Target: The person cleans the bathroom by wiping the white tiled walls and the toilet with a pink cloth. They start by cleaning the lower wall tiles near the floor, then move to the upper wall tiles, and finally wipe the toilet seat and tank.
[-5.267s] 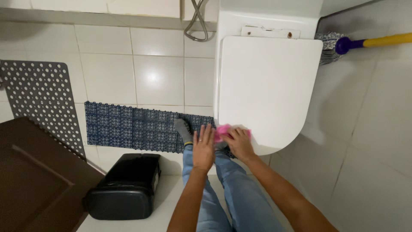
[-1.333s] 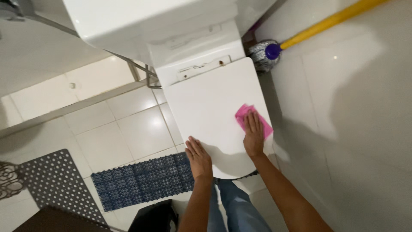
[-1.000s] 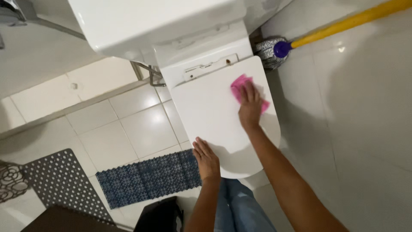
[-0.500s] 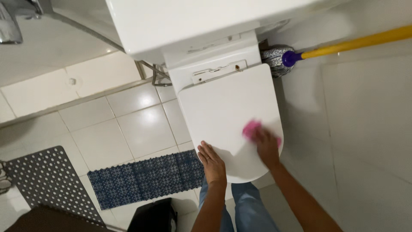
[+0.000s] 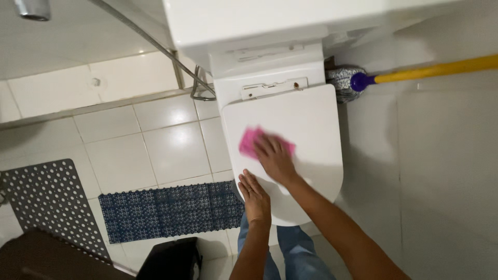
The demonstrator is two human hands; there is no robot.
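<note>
A white toilet with its lid (image 5: pixel 306 116) down fills the middle of the head view. My right hand (image 5: pixel 275 158) presses a pink cloth (image 5: pixel 249 141) flat on the lid's left half; the cloth shows blurred under my fingers. My left hand (image 5: pixel 255 197) rests palm down on the lid's front left edge, fingers together, holding nothing. My jeans-clad legs (image 5: pixel 290 254) show below the bowl.
A mop with a yellow handle (image 5: pixel 441 68) and grey head (image 5: pixel 345 83) leans at the right of the toilet. A blue mat (image 5: pixel 166 210) and a grey perforated mat (image 5: pixel 49 199) lie on the white floor tiles. A black bin (image 5: pixel 171 259) stands at the bottom.
My right hand has slid the pink cloth from the lid's right side across to its left half. My left hand stays on the front edge.
</note>
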